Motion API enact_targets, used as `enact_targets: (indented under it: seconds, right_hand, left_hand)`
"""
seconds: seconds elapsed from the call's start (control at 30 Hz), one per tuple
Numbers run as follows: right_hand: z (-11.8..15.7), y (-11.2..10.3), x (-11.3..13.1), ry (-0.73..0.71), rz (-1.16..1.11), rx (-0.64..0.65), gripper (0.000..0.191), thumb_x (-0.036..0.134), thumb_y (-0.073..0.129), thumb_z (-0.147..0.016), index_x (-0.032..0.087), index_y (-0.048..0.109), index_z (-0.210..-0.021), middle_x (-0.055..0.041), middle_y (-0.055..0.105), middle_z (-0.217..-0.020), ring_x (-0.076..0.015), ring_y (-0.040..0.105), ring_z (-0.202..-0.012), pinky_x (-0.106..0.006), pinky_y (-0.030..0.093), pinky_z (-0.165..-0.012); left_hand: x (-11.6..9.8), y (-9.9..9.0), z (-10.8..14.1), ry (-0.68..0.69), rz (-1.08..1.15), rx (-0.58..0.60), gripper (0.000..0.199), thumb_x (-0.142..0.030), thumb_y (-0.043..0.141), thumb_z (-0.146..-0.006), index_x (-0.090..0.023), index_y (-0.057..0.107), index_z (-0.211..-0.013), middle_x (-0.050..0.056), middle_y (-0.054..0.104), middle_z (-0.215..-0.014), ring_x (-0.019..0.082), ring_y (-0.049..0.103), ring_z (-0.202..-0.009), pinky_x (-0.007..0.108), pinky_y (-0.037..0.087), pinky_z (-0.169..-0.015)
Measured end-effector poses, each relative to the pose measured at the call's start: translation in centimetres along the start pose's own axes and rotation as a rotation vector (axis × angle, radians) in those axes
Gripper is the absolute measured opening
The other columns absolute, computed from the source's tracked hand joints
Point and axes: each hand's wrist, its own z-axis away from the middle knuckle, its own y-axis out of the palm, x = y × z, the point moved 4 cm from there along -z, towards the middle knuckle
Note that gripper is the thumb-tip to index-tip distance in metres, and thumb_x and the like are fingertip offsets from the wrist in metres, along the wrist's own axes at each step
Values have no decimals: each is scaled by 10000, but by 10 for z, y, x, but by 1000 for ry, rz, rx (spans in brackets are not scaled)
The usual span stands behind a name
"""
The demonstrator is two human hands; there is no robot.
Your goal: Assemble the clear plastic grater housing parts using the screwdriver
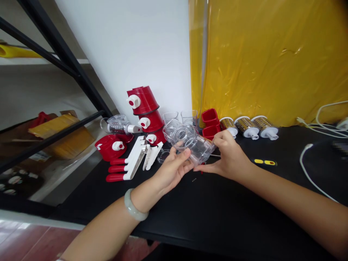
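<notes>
A clear plastic grater housing (199, 148) is held above the black table, its round opening towards the upper left. My left hand (174, 166) grips it from below, thumb along its near side. At its right end my right hand (227, 156) has its fingers and thumb around the edge. Behind the housing stand more clear plastic pieces (189, 116), partly hidden by it. Two red square pieces (210, 121) sit just past my right hand, beside metal grater drums (247, 127) with white ends.
Red grater bases (145, 100) with white knobs are stacked at the back, with another red base (110, 146) to the left. White crank handles (133, 163) with red grips lie in front. A yellow-and-black tool (265, 162) and white cables (307, 163) lie on the right. A black-framed shelf (65, 69) borders the left.
</notes>
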Motion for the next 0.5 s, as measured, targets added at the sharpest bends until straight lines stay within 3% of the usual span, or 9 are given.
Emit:
enact_targets:
  seconds: [0.2, 0.37, 0.5]
  right_hand:
    - [-7, -2, -7, -11, 106, 194, 589, 676, 739, -720, 231, 512, -1032, -114, 543, -1015, -291, 602, -885, -463, 552, -740]
    - [-13, -8, -3, -83, 302, 229, 467, 605, 676, -819, 192, 550, -998, -161, 575, -980, -334, 605, -841, -501, 532, -688]
    - [-16, -14, 0, -107, 314, 228, 435, 566, 694, -823, 223, 575, -1064, -172, 608, -1060, -371, 610, -953, -554, 526, -779]
  left_hand:
    - [-4, -1, -3, -7, -36, -1, 491, -320, 824, -788, -186, 539, -1165, 95, 704, -1150, 205, 709, -991, 423, 522, -999]
    - [-4, -2, -4, -34, -61, 8, 509, -383, 809, -798, -180, 551, -1187, 122, 689, -1211, 236, 698, -1067, 434, 516, -1015]
    - [-2, -5, -5, -82, -51, 26, 521, -453, 778, -813, -195, 566, -1213, 119, 702, -1187, 253, 715, -1046, 443, 523, -1006]
